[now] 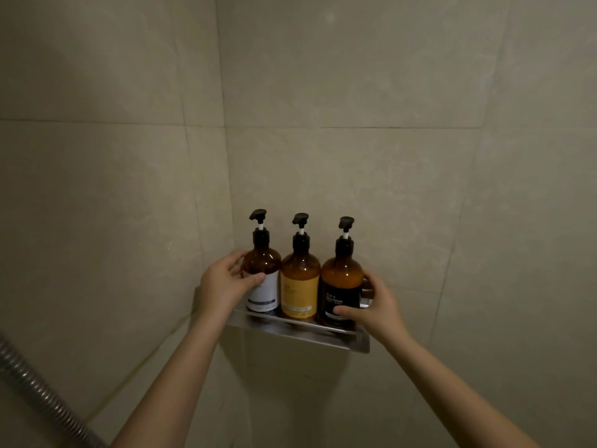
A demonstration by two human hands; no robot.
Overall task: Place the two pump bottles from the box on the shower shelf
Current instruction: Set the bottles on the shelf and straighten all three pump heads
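Observation:
Three amber pump bottles stand upright in a row on the metal shower shelf [310, 336] in the tiled corner. The white-label bottle [263, 279] is at the left, and my left hand [223, 282] wraps its left side with the thumb across the front. A yellow-label bottle [299, 286] stands in the middle, touched by neither hand. At the right is the black-label shampoo bottle [341, 286], which my right hand [371, 308] grips low on its right side, thumb on the label. The box is not in view.
Beige tiled walls [355, 92] meet in a corner behind the shelf. A ribbed metal shower hose [38, 392] runs along the lower left edge of the view.

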